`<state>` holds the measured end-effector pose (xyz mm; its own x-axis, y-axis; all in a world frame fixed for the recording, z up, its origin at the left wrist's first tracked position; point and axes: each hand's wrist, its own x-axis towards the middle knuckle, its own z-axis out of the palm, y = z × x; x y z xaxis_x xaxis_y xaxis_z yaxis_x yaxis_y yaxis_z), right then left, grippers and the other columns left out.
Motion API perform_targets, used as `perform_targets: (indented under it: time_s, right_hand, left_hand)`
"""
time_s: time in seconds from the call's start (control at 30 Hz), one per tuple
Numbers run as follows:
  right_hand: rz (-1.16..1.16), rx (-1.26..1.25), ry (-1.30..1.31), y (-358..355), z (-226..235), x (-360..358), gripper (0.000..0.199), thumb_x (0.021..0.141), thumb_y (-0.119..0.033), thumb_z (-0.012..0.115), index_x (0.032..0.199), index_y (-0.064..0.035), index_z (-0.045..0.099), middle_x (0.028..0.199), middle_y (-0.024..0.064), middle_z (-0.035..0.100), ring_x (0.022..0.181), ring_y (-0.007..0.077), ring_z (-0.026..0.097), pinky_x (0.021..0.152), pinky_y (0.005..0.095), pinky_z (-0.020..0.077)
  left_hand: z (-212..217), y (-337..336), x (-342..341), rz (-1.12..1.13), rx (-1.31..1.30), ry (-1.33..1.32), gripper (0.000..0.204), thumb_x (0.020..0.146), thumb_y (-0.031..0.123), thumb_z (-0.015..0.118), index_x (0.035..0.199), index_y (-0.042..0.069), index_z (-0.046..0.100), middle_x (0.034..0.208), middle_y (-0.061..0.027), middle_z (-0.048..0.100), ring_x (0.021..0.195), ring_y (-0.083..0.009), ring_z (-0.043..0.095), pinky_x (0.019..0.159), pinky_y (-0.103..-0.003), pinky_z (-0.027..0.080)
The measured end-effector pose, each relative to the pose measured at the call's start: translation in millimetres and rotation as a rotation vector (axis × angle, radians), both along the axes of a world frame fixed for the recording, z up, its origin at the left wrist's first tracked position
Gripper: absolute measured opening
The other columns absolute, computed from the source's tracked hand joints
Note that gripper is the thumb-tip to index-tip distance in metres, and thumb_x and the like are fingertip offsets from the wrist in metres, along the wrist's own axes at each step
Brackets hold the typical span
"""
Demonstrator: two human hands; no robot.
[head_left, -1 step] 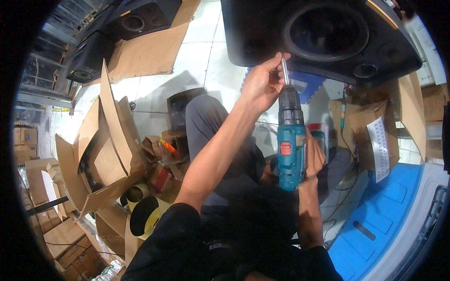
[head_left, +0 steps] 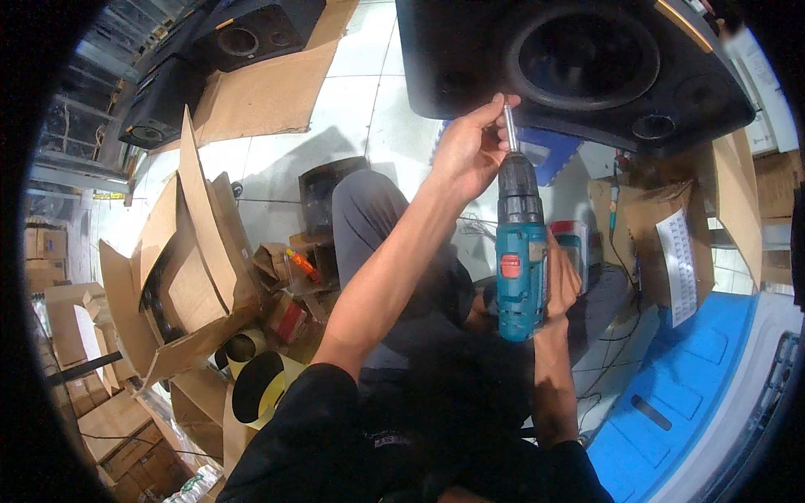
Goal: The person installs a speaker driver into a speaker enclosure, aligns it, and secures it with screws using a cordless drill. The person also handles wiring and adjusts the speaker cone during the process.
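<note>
at the centre of the view, the right hand [head_left: 560, 281] is wrapped tight round the grip of a teal and black plastic cordless drill [head_left: 520, 260], mostly hidden behind its body. the drill points up, its slim steel bit [head_left: 509, 126] meeting the lower edge of a large black speaker cabinet [head_left: 579, 63] with a round cone; the contact point itself is hard to make out. the left hand [head_left: 470, 151] pinches the bit between thumb and fingertips just under the cabinet.

to the right, a brown cardboard box [head_left: 662, 226] carries a long white rectangular label [head_left: 677, 264] on its side, print too small to tell. a blue moulded plastic panel [head_left: 688, 386] fills the lower right, cut off by the rim. to the left stands an open, torn corrugated cardboard carton [head_left: 189, 268], with a yellow and black round disc [head_left: 256, 386] below it. flat cardboard sheets [head_left: 268, 92] lie on the white tiled floor [head_left: 369, 101] beside further black speakers [head_left: 243, 38] at top left.
</note>
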<state>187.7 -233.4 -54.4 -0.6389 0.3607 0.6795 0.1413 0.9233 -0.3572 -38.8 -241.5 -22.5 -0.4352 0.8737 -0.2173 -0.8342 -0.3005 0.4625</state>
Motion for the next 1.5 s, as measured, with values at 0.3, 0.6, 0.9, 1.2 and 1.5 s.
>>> perform_targets:
  time_s: [0.3,0.6,0.9,1.2,1.5]
  right_hand:
    - [0.024,0.054,0.046,7.5,-4.2,-9.3,0.043,0.087,-0.014,0.068,0.118,0.0156,0.059,0.108,0.0288,0.068,0.085,0.0376,0.071,0.073,0.0423,0.0585]
    - [0.002,0.01,0.042,5.2,2.7,-10.0,0.045,0.088,-0.017,0.068,0.116,0.0173,0.06,0.107,0.0294,0.068,0.085,0.0374,0.072,0.072,0.0427,0.0584]
    - [0.028,0.045,0.058,11.6,-0.1,-7.2,0.045,0.086,-0.015,0.069,0.116,0.0169,0.06,0.107,0.0298,0.068,0.084,0.0378,0.072,0.072,0.0426,0.0591]
    - [0.031,0.078,0.017,13.9,-1.0,-7.7,0.048,0.086,-0.014,0.07,0.118,0.019,0.057,0.108,0.0297,0.069,0.089,0.0398,0.072,0.075,0.0449,0.0596]
    - [0.039,0.097,0.004,18.3,11.3,-13.9,0.044,0.086,-0.011,0.069,0.119,0.0158,0.059,0.109,0.0275,0.069,0.09,0.0375,0.072,0.075,0.0437,0.0595]
  left_hand:
    - [-9.4,-19.5,4.5,0.566,-0.66,1.156,0.036,0.096,0.028,0.064,0.113,-0.004,0.064,0.058,-0.0003,0.054,0.056,-0.0043,0.042,0.052,-0.025,0.035]
    - [0.2,-15.9,-17.3,0.344,-0.996,1.814,0.044,0.098,0.031,0.056,0.132,0.004,0.055,0.068,-0.0255,0.065,0.063,-0.0415,0.067,0.058,-0.05,0.051]
    - [-13.6,-27.5,-27.8,0.415,-0.84,1.859,0.037,0.095,0.029,0.06,0.124,0.006,0.058,0.061,-0.0227,0.062,0.058,-0.0408,0.065,0.054,-0.05,0.049]
    - [-19.0,-26.3,-29.6,0.429,-0.826,1.904,0.041,0.095,0.028,0.061,0.128,0.006,0.053,0.067,-0.0205,0.067,0.058,-0.0394,0.066,0.053,-0.047,0.051]
    - [-17.9,-26.5,-29.5,0.404,-0.86,1.907,0.042,0.095,0.029,0.062,0.128,0.005,0.053,0.07,-0.0198,0.069,0.06,-0.0392,0.067,0.053,-0.048,0.052]
